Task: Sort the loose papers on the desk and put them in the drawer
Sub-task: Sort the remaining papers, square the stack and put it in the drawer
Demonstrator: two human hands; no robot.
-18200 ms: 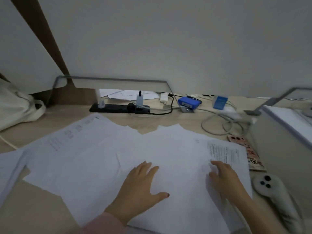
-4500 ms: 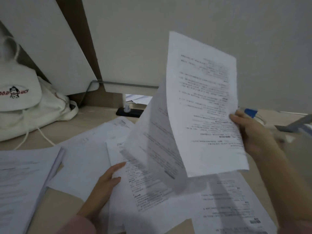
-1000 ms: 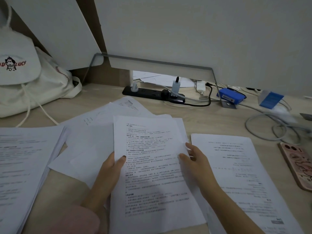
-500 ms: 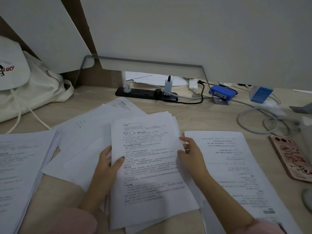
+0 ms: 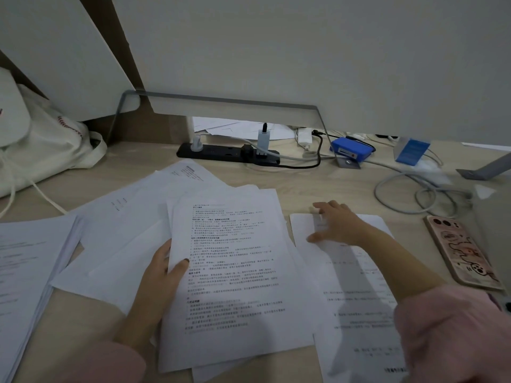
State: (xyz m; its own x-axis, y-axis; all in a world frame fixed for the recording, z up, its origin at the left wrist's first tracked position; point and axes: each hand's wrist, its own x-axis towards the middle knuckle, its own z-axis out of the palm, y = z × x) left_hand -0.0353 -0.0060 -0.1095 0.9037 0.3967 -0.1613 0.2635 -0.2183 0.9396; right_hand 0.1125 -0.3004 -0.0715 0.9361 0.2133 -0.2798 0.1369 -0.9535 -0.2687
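1. Right hand point(image 5: 334, 225) had left the right edge of the middle bundle point(image 5: 235, 272), where it sat half a second earlier. It was now over on the single sheet point(image 5: 356, 286) lying just beside the bundle, up near that sheet's top edge.
2. Its fingers were spread and fairly flat on the paper, not gripping anything as far as I could tell. It was a bit blurry there, so take that with a grain of salt.
3. Left hand point(image 5: 163, 272) hadn't budged. Its thumb lay on top of the bundle's left edge with the fingers tucked under, pinching the pages.
4. The bundle lay face up on the worktop point(image 5: 318, 186), overlapping some loose sheets point(image 5: 124, 217) fanned out behind it and to its left. A thick pile point(image 5: 27, 272) sat apart at the far left edge.
5. My read is that the sorting was only partway done. The right hand looked set to pull the single sheet in and add it to the bundle, while the left kept the bundle from sliding.
6. Nothing had gone into the drawer yet, going by all the paper out on top, and the drawer itself wasn't in view at all.
7. One thing to watch was the phone point(image 5: 461, 250) lying near the single sheet's right side, since a sloppy drag that way could knock it.
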